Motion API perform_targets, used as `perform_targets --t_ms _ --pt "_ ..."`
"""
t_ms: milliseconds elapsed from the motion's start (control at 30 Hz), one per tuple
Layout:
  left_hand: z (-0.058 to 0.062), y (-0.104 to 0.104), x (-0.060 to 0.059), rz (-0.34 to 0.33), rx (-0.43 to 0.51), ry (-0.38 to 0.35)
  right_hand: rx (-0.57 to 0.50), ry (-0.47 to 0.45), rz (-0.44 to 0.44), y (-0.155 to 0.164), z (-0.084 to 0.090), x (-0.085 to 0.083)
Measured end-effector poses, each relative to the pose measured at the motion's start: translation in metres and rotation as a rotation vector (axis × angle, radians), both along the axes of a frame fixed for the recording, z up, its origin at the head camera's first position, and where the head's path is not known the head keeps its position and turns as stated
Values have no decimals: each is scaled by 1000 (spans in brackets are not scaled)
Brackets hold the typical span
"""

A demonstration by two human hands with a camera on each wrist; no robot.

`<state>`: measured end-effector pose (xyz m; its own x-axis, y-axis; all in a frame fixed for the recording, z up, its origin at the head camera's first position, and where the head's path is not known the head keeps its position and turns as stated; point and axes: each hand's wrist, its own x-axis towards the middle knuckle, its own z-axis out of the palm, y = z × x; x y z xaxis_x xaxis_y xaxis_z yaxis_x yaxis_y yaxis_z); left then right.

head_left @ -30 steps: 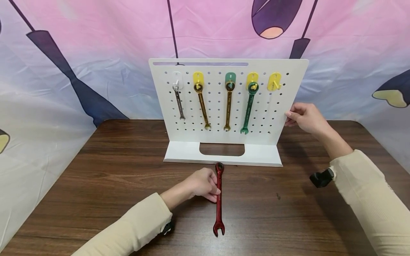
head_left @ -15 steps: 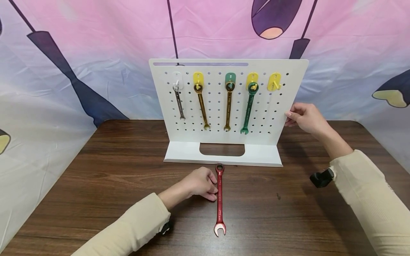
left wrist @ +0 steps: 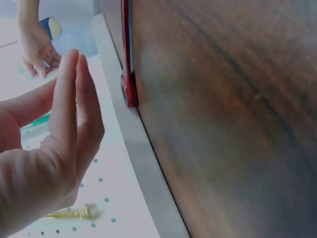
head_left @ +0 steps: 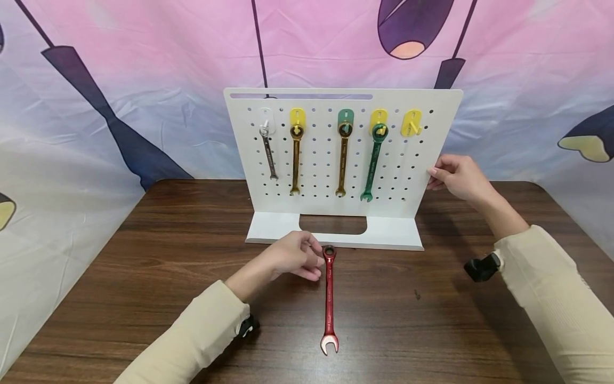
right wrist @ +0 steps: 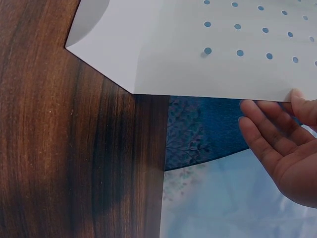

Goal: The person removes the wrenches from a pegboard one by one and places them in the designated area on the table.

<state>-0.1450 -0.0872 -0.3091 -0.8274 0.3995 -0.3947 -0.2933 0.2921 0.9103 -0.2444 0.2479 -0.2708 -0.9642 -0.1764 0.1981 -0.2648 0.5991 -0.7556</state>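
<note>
A red combination wrench (head_left: 329,298) lies on the table, ring end toward the white pegboard (head_left: 316,205) and open end toward me. Just left of its ring end is my left hand (head_left: 295,257), fingers bent loosely and nothing in them; the left wrist view shows the hand (left wrist: 59,129) apart from the wrench (left wrist: 129,89). My right hand (head_left: 458,175) pinches the board's right edge, thumb on the front. In the right wrist view its fingers (right wrist: 265,141) reach behind the board (right wrist: 188,74).
On the board's hooks hang a small silver wrench (head_left: 268,152), two gold wrenches, left (head_left: 296,165) and middle (head_left: 342,162), and a green wrench (head_left: 373,165). The yellow hook (head_left: 411,124) at far right bears nothing. A patterned cloth (head_left: 120,80) hangs behind the brown table (head_left: 158,256).
The left hand has let go of the red wrench, which now lies flat, and has moved up and left. The left gold wrench has swung to hang straight. The right hand stays put.
</note>
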Motion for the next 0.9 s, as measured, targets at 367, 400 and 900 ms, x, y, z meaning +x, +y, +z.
perform_targets --t_ms 367,400,900 --pt "7 -2 -12 -3 -5 58 -6 3 -2 0 0 0" --pt "7 -2 -13 -3 -12 68 -5 2 -3 0 0 1" --pt "8 6 -26 42 -30 164 10 7 -9 -1 -1 1"
